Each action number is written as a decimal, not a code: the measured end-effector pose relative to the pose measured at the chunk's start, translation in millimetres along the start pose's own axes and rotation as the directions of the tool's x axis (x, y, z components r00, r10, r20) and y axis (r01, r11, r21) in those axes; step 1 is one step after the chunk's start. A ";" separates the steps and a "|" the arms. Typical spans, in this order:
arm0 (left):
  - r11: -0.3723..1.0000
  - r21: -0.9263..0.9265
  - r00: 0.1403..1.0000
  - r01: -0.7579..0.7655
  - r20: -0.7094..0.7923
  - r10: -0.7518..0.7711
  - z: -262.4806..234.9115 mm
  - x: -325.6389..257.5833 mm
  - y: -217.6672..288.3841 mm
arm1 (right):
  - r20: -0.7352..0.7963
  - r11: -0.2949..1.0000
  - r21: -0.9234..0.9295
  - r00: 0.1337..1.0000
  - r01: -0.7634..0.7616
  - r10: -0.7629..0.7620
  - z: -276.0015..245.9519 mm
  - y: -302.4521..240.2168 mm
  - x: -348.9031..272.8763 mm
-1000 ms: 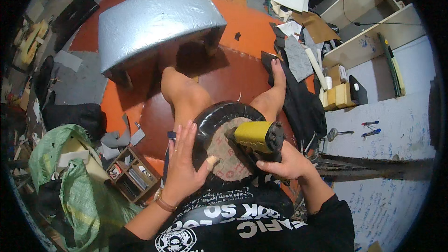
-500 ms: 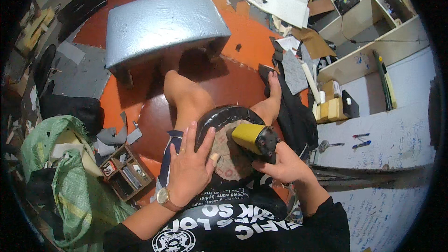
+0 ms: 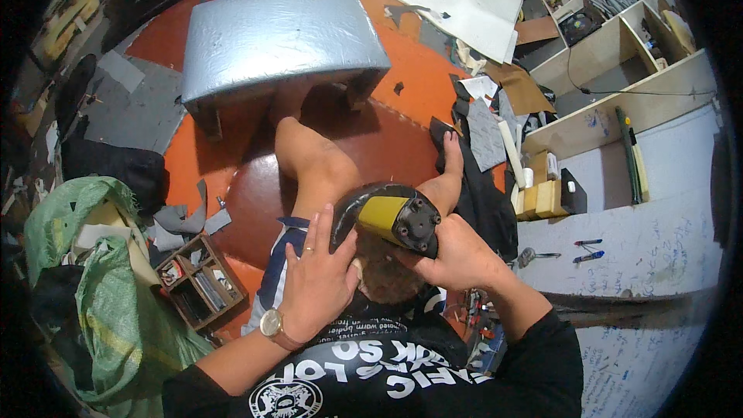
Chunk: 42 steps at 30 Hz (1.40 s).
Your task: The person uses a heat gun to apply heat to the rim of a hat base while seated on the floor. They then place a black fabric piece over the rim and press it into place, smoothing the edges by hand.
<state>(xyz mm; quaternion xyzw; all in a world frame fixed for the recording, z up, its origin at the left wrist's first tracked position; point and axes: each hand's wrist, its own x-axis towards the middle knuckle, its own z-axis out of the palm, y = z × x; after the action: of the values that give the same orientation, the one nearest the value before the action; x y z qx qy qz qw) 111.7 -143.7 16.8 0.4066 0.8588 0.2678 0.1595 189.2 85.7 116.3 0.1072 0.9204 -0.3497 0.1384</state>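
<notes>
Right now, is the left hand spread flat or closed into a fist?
Spread flat. The left hand lies palm down with its fingers apart on the round dark piece in the lap, beside the yellow power tool.

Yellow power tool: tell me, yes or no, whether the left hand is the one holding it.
No: the right hand grips the yellow power tool, while the left hand lies flat on the round dark workpiece.

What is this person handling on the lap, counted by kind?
Yellow power tool: 1, held in the right hand
Round dark workpiece: 1, under the left hand
Wristwatch: 1
Total: 3
</notes>
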 end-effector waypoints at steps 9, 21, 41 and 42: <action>0.991 0.053 0.984 -0.121 -0.127 0.127 7.2 -4.4 -6.9 | 0.102 0.992 0.110 0.993 -0.065 0.053 -0.7 19.7 -12.1; 0.917 -0.399 0.998 -0.004 0.050 0.026 -42.0 45.3 -53.1 | -0.029 0.897 0.441 0.999 -0.022 0.039 11.5 31.9 -40.3; 0.982 -0.171 0.994 0.081 0.089 -0.067 -37.1 30.7 -4.7 | 0.007 0.850 0.492 0.977 -0.190 0.215 37.9 56.9 -60.5; 0.987 -0.146 0.996 0.068 0.068 -0.058 -35.8 30.0 -4.0 | 0.053 0.832 0.489 0.961 -0.261 0.270 34.7 52.2 -60.7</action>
<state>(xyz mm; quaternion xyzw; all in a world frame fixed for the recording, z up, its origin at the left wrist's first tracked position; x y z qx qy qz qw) 73.1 -134.1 41.6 0.3746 0.8434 0.3126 0.2248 267.8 94.5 79.4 0.2687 0.7784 -0.5484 0.1454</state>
